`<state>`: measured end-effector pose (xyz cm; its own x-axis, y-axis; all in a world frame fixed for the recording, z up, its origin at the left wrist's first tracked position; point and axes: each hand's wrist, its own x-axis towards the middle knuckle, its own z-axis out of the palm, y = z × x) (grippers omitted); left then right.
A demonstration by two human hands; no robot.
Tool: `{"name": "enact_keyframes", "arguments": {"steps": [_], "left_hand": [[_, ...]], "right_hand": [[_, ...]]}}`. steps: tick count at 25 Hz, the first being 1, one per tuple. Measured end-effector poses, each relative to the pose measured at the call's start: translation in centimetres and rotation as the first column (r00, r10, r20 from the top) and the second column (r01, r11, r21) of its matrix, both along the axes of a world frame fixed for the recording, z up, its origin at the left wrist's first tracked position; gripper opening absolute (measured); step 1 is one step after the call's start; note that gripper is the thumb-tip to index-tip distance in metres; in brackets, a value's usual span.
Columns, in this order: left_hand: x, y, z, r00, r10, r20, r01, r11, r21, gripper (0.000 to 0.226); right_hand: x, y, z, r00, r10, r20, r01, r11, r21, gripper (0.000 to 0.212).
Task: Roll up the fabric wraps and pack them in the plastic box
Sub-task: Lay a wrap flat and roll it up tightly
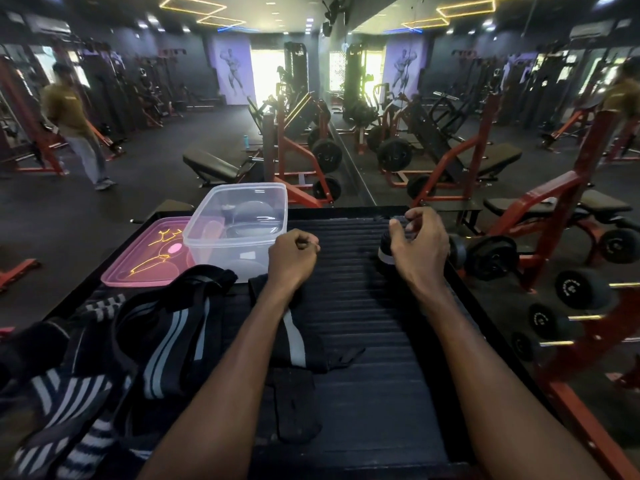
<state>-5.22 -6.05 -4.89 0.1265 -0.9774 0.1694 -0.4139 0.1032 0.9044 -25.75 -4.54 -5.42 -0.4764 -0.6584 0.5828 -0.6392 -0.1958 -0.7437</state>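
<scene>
A clear, rounded-rectangular plastic box [239, 221] stands open on the ribbed black surface [360, 327], its pink translucent lid [138, 258] flat beside it; loose black fabric wraps with grey and white stripes [162, 327] lie heaped at left, partly cut off; the right hand [417, 244] fingers curl round a rolled black wrap [389, 245], mostly hidden; the left hand [292, 259] is fisted, seemingly on nothing, just right of the box.
</scene>
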Motion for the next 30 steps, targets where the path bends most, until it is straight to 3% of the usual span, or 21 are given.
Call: {"name": "enact_keyframes", "arguments": {"steps": [2,4,6,8,10,13,17,19,21,23,25,28,30], "left_hand": [[1.1,-0.1,0.5,0.995,0.024,0.092,-0.025,1.0,0.015,0.018],[2.1,-0.1,0.3,0.966,0.04,0.254,-0.055,0.997,0.055,0.015],[2.7,0.0,-0.2,0.871,-0.005,0.491,-0.057,0.992,0.112,0.006],[3.0,0.2,-0.6,0.771,-0.102,0.629,-0.032,0.98,0.198,0.012],[3.0,0.4,-0.5,0.745,-0.125,0.655,-0.01,0.98,0.199,0.028],[2.3,0.8,-0.1,0.778,-0.103,0.62,0.018,0.99,0.141,0.031],[1.6,0.7,-0.5,0.858,-0.077,0.508,0.059,0.997,0.05,0.019],[1.4,0.6,-0.5,0.925,-0.053,0.376,0.058,0.998,-0.003,0.013],[1.1,0.6,0.0,0.959,-0.026,0.284,0.034,0.999,-0.023,0.01],[1.1,0.3,0.0,0.988,-0.047,0.145,0.047,0.999,0.004,0.022],[1.3,0.2,-0.2,0.992,-0.118,0.033,0.116,0.991,0.068,0.038],[1.3,0.8,-0.5,0.912,-0.368,0.182,0.35,0.929,0.122,0.055],[0.7,1.6,-0.6,0.854,-0.464,0.236,0.449,0.886,0.116,0.062]], "right_hand": [[2.0,0.7,0.7,0.984,0.175,-0.037,-0.176,0.984,-0.02,0.007],[4.3,0.9,-0.3,0.899,0.418,-0.13,-0.384,0.896,0.223,0.007],[6.4,1.2,-1.9,0.782,0.607,-0.144,-0.484,0.736,0.473,0.007],[7.9,1.7,-3.1,0.716,0.69,-0.107,-0.522,0.631,0.574,0.006],[8.6,1.6,-4.0,0.702,0.709,-0.059,-0.548,0.591,0.592,0.008],[8.8,1.2,-4.3,0.709,0.689,0.149,-0.629,0.523,0.575,0.027],[8.0,1.1,-3.7,0.691,0.589,0.419,-0.717,0.489,0.497,0.014],[7.3,1.2,-2.6,0.621,0.493,0.61,-0.778,0.481,0.403,0.018],[6.4,0.9,-1.7,0.495,0.382,0.78,-0.82,0.504,0.273,0.031],[5.7,0.7,-1.1,0.381,0.293,0.877,-0.803,0.575,0.156,0.027],[5.3,0.5,-1.0,0.371,0.242,0.897,-0.755,0.641,0.14,0.02],[4.9,0.3,-1.0,0.398,0.177,0.9,-0.697,0.696,0.171,0.019],[4.6,0.2,-0.8,0.261,0.151,0.953,-0.714,0.695,0.085,0.017]]}}
